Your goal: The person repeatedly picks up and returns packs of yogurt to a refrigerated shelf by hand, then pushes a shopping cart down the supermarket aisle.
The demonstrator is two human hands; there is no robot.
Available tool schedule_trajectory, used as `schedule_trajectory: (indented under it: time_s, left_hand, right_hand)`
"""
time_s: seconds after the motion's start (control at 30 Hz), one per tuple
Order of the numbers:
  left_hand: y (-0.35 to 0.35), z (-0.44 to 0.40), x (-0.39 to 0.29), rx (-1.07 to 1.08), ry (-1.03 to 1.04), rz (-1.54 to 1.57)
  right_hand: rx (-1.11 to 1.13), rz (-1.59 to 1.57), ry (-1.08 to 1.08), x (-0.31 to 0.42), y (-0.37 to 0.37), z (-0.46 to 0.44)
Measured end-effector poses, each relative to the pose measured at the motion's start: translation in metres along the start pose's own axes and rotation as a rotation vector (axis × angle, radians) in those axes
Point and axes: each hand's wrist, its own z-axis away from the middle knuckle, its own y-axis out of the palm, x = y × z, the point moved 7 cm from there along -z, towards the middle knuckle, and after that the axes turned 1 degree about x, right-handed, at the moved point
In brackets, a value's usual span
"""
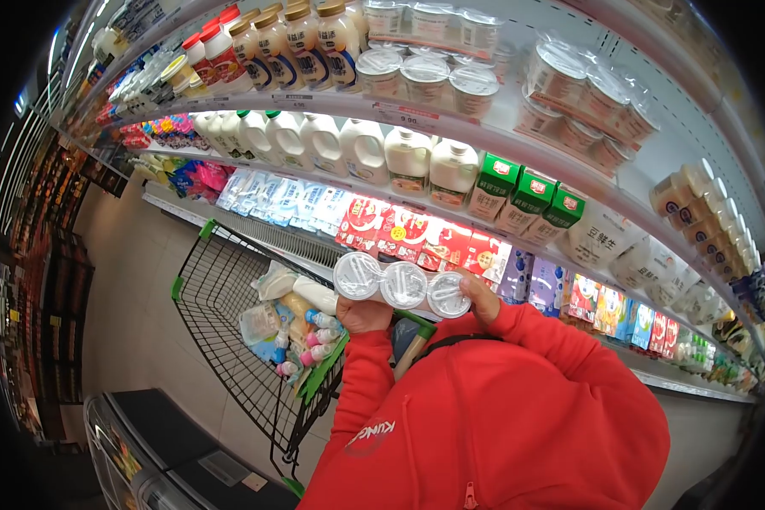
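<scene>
Both hands hold one pack of three cups (405,285), which lies across the middle of the view with its clear lids facing the camera. The left hand (365,314) grips the pack's left end from below, its fingers mostly hidden underneath. The right hand (481,299) closes on the opposite end, thumb against the last cup.

Taking the pack as the clock's centre, a red jacket (518,408) fills the space from four to six o'clock. Toward nine o'clock stands a black wire cart (211,316) with green corners; inside lie pink-capped bottles (316,350), a clear container (262,324) and some wrapped packages (314,295). Red cartons (397,229) sit just beyond the pack at twelve, and purple cartons (546,282) at three. Blue-and-white bags (285,201) are at ten.

Farther out, white jugs (365,151) line a shelf from eleven to one, followed by green-topped cartons (531,194) at two. On the shelf above, gold-capped bottles (304,51) stand at eleven, with more lidded cups (426,76) at twelve. A black-topped case (168,429) is at eight, beside the tiled floor (127,280).
</scene>
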Motion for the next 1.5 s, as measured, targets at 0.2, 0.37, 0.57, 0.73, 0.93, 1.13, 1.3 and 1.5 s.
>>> schedule_trajectory:
  time_s: [0.2,0.37,0.57,0.73,0.93,1.13,1.3,1.5]
  left_hand:
    - [0.006,0.0,-0.001,-0.084,0.013,-0.093]
    - [0.007,0.0,0.001,-0.063,-0.01,-0.078]
    - [-0.007,0.0,0.007,-0.009,-0.087,0.033]
    - [-0.041,0.0,0.013,-0.149,-0.179,-0.057]
    - [-0.05,0.001,0.013,-0.281,-0.172,-0.203]
    - [-0.042,-0.002,0.014,-0.338,-0.147,-0.287]
    - [-0.036,-0.004,0.011,-0.286,-0.1,-0.407]
    - [-0.023,-0.003,0.003,-0.401,-0.021,-0.698]
  right_hand:
    - [0.045,0.058,-0.071,0.004,0.0,-0.002]
    - [0.006,0.14,-0.1,-0.005,-0.008,-0.005]
    - [-0.034,-0.158,0.295,0.001,0.003,0.006]
    - [-0.063,-0.297,0.539,-0.02,-0.002,0.006]
    - [-0.058,-0.343,0.561,-0.024,-0.003,0.003]
    - [-0.01,-0.336,0.555,-0.029,-0.006,0.001]
    - [-0.024,-0.337,0.601,-0.02,-0.002,0.003]
    - [-0.208,-0.494,0.423,-0.031,-0.018,-0.007]
